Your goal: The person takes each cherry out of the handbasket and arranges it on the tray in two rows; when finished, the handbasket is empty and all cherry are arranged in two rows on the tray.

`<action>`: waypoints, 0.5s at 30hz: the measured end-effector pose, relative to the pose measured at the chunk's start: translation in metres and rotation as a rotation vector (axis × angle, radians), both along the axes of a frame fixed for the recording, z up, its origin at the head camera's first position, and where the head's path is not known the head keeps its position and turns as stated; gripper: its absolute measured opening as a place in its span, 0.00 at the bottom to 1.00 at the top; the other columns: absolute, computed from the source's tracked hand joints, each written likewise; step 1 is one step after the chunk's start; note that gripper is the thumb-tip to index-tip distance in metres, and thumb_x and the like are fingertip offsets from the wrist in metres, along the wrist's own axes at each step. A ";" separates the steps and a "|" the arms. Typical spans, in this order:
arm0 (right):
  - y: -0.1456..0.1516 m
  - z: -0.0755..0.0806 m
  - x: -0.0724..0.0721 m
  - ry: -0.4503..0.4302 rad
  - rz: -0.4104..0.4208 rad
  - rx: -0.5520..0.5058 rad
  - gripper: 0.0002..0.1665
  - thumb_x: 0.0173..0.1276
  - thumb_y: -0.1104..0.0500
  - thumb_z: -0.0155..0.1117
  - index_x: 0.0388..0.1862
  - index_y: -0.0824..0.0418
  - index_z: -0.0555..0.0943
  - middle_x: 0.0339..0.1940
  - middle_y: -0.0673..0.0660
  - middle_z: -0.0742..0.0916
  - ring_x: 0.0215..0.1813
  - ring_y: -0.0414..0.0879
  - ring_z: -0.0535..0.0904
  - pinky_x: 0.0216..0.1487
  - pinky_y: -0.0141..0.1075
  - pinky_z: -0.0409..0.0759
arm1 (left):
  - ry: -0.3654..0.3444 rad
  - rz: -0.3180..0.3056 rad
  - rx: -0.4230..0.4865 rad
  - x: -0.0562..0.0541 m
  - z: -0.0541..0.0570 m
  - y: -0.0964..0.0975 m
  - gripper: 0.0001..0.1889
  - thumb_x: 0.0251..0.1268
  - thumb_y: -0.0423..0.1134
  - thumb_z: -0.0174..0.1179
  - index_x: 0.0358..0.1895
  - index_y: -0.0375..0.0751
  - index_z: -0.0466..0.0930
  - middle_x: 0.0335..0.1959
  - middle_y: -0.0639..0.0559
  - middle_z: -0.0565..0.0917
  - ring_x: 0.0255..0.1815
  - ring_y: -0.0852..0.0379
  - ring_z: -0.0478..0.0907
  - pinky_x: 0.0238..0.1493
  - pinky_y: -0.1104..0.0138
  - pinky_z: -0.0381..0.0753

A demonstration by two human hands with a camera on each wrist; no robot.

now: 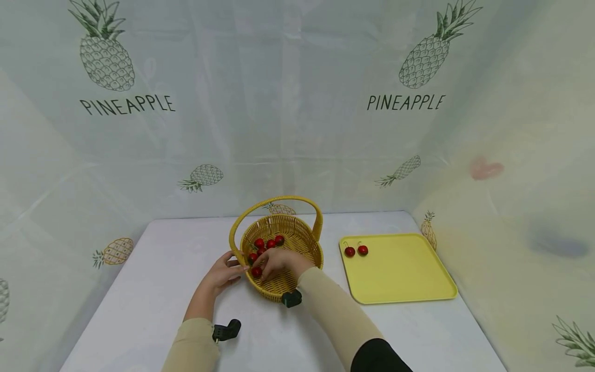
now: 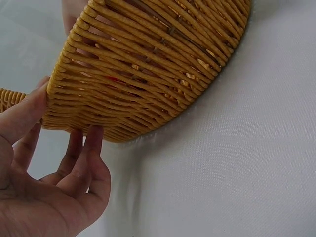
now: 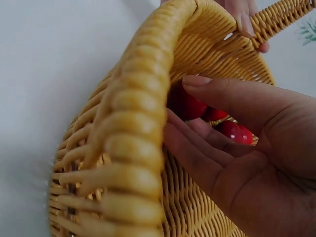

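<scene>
A yellow wicker basket (image 1: 304,243) with an arched handle stands tilted toward the camera, with several red cherries (image 1: 259,243) at its left side. My left hand (image 1: 220,274) holds the basket's left rim near the handle's foot, thumb at the rim and fingertips against the outer wall in the left wrist view. Inside the basket is my right hand (image 1: 279,261). Its thumb and fingers lie around one dark red cherry (image 3: 186,102) in the right wrist view; part of that cherry is hidden. More cherries (image 3: 229,131) show behind the fingers.
On the right of the white table (image 1: 186,248) lies a yellow rectangular tray (image 1: 400,274). Two cherries (image 1: 362,250) sit in its far left corner. A pineapple-print curtain (image 1: 279,103) hangs behind and at both sides of the table.
</scene>
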State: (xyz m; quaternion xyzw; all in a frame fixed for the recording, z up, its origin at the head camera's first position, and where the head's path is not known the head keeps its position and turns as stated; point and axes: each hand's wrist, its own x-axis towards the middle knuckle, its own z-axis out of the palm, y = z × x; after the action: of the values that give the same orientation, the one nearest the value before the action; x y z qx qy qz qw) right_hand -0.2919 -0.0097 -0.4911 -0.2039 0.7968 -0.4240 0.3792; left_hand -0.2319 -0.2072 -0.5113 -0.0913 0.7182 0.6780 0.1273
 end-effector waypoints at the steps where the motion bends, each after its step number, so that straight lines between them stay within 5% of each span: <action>1: 0.000 0.000 0.000 0.007 0.005 0.007 0.24 0.58 0.74 0.69 0.55 0.65 0.82 0.33 0.56 0.80 0.34 0.49 0.78 0.50 0.46 0.81 | 0.000 0.000 -0.001 0.000 0.000 0.000 0.30 0.62 0.31 0.66 0.65 0.36 0.65 0.63 0.30 0.68 0.50 0.48 0.76 0.56 0.48 0.73; 10: 0.002 0.004 0.004 0.024 0.030 0.028 0.21 0.60 0.74 0.67 0.53 0.65 0.84 0.36 0.55 0.84 0.35 0.46 0.79 0.48 0.41 0.82 | 0.000 0.005 0.002 -0.001 -0.001 0.001 0.29 0.64 0.30 0.64 0.66 0.36 0.64 0.64 0.29 0.67 0.55 0.43 0.74 0.59 0.46 0.71; 15: 0.004 0.004 0.004 -0.024 0.040 -0.015 0.20 0.60 0.76 0.66 0.52 0.68 0.83 0.36 0.58 0.85 0.35 0.47 0.82 0.51 0.47 0.80 | 0.001 -0.006 0.002 0.000 -0.001 0.001 0.30 0.64 0.31 0.65 0.67 0.36 0.63 0.65 0.29 0.66 0.56 0.43 0.74 0.60 0.44 0.70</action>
State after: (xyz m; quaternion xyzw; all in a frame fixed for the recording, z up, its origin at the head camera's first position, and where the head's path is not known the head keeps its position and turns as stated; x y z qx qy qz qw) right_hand -0.2883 -0.0058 -0.4867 -0.2177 0.7847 -0.4247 0.3957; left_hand -0.2321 -0.2066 -0.5126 -0.0886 0.7178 0.6785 0.1289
